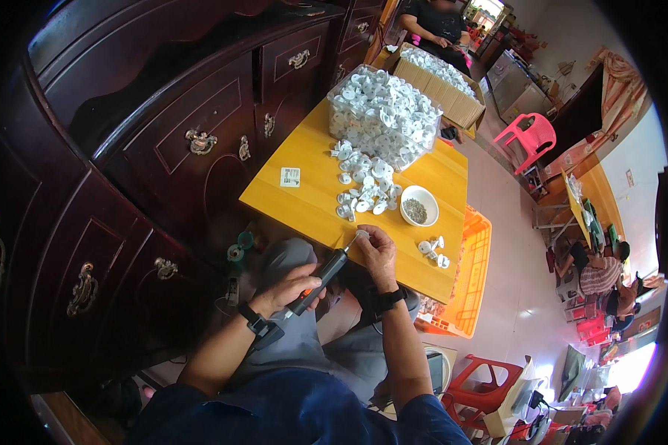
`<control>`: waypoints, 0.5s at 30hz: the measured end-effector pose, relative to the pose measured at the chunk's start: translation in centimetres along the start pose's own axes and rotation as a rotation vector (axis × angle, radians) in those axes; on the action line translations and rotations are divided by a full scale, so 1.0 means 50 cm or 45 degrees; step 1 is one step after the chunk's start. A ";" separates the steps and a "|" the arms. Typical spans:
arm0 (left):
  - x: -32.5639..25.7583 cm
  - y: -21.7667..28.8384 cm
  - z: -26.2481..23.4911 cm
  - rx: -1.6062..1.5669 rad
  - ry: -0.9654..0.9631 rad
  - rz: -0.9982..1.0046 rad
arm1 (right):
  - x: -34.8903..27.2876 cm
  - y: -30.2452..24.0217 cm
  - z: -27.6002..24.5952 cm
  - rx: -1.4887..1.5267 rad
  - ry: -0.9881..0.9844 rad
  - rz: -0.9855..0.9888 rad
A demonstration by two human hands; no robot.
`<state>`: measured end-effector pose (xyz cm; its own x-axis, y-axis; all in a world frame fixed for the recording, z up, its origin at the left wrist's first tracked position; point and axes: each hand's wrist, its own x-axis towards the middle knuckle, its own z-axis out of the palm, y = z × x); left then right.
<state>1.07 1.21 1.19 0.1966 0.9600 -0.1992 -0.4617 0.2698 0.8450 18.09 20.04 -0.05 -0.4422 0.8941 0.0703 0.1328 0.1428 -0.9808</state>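
My left hand [288, 288] is wrapped round a dark electric screwdriver [323, 276], whose thin bit points up toward the table's near edge. At the bit's tip, the fingers of my right hand [378, 251] pinch a small white plastic part [362, 234]. Whether a screw sits between bit and part is too small to tell. Just beyond lies a loose pile of white plastic parts [365, 194] on the yellow table [297, 215]. A white bowl [432, 205] of small metal screws [414, 211] stands right of the pile.
A clear bin [384, 115] heaped with white parts fills the table's far side, with a cardboard box [441, 95] of more behind it. Another person [434, 26] sits beyond. An orange crate [476, 259] stands right of the table; dark drawers [193, 141] line the left.
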 end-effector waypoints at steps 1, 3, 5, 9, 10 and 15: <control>0.000 0.001 0.002 0.002 0.012 -0.001 | 0.001 0.004 -0.001 0.001 0.002 0.001; 0.000 0.001 0.000 0.005 0.011 -0.009 | 0.001 0.008 0.000 -0.049 0.020 -0.011; 0.000 0.001 0.000 0.006 0.010 -0.018 | -0.002 0.006 0.000 -0.070 0.026 -0.021; -0.001 0.009 0.008 -0.006 0.023 -0.011 | -0.002 0.009 0.003 -0.029 0.040 -0.085; 0.000 0.011 0.010 0.009 0.021 -0.012 | -0.003 0.011 0.003 -0.029 0.047 -0.083; 0.000 0.006 0.007 -0.025 0.035 -0.043 | -0.003 0.012 0.009 -0.026 0.102 -0.122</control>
<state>1.20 1.29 1.62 0.1887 0.9519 -0.2413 -0.4724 0.3034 0.8275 17.84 19.80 -0.72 -0.3818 0.9068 0.1786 0.1119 0.2372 -0.9650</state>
